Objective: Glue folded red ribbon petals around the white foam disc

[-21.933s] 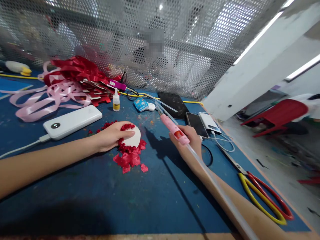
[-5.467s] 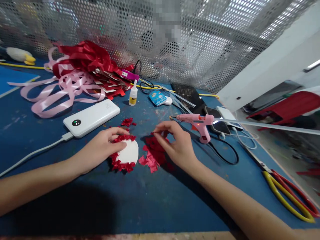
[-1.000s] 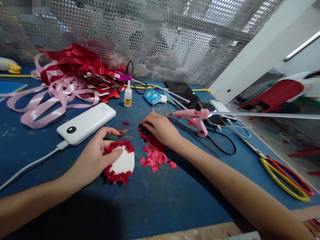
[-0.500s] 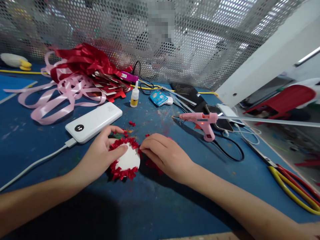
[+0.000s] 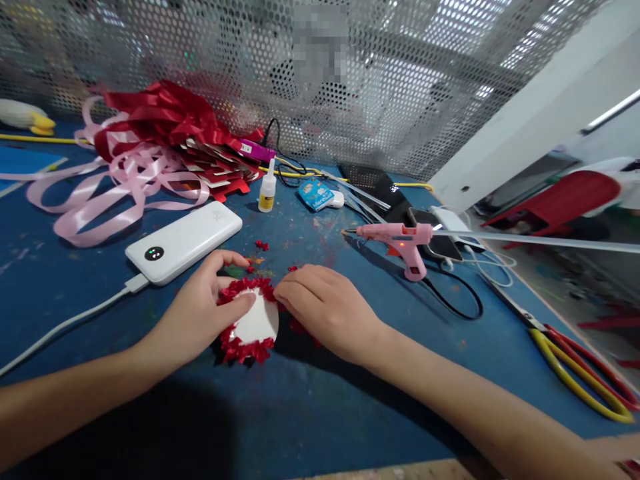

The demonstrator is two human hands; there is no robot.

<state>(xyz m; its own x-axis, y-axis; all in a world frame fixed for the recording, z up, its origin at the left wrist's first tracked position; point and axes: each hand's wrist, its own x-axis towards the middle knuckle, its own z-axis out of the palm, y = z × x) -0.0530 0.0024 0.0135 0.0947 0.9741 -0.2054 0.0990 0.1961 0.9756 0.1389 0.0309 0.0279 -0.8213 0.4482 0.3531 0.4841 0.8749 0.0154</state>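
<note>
A white disc (image 5: 257,319) with red ruffled ribbon pieces (image 5: 247,350) around much of its edge is held just over the blue table. My left hand (image 5: 203,303) grips its left side, thumb across the white face and fingers behind. At the upper right edge, the fingertips of my right hand (image 5: 327,307) are pinched together against the red trim; what is between them is mostly hidden. Part of the right edge is bare white. Small red ribbon bits (image 5: 261,245) lie beyond the disc, and more red shows beneath my right hand.
A pink glue gun (image 5: 400,240) with a long clear stick lies to the right, near yellow-and-red-handled scissors (image 5: 565,373). A white power bank (image 5: 185,243) sits left, below a heap of red ribbon (image 5: 170,120) and pink ribbon (image 5: 135,183). A small glue bottle (image 5: 268,190) stands behind.
My right fingertips have shifted slightly left, closer in on the disc's upper right edge. The left hand keeps its hold. The whole view has moved a little.
</note>
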